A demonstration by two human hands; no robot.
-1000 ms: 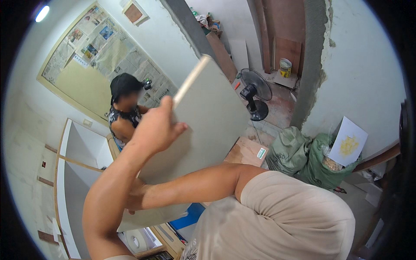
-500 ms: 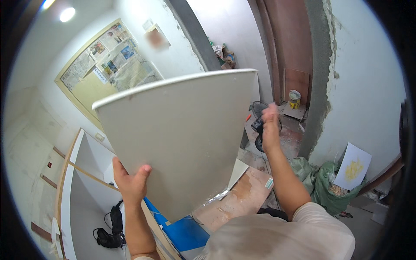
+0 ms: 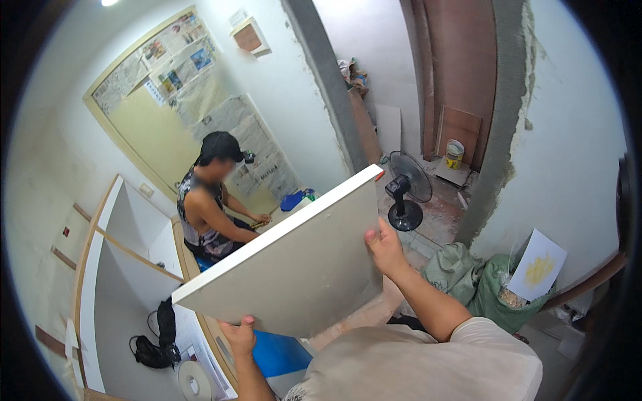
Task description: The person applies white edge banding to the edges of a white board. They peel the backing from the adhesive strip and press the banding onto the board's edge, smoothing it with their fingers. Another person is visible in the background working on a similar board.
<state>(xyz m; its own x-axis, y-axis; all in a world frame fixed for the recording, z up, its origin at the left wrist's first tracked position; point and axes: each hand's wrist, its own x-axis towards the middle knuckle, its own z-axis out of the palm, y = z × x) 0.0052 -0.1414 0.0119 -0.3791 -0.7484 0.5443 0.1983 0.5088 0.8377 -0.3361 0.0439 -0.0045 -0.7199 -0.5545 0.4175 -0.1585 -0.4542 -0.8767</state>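
A large flat panel (image 3: 294,267), grey-beige on its broad face with a white edge, stands tilted in front of me between both hands. My left hand (image 3: 241,334) grips its lower left side, thumb on the near face and fingers partly hidden. On the right side edge, my right hand (image 3: 386,250) is closed round the panel, its thumb on the near face and the other fingers toward the edge. The panel's bottom end reaches down close to my shirt, by a blue surface (image 3: 277,354).
Beyond the panel a person (image 3: 214,200) in a cap sits low, hands on a small item. At left stands an open white cabinet (image 3: 134,301) with a black bag (image 3: 160,341) and a tape roll (image 3: 194,381). A black fan (image 3: 404,194) and green sacks (image 3: 508,281) are to the right.
The panel has come down and its top has tilted, uncovering the person behind. My right hand, off the panel before, now grips its right edge. My left hand has moved lower.
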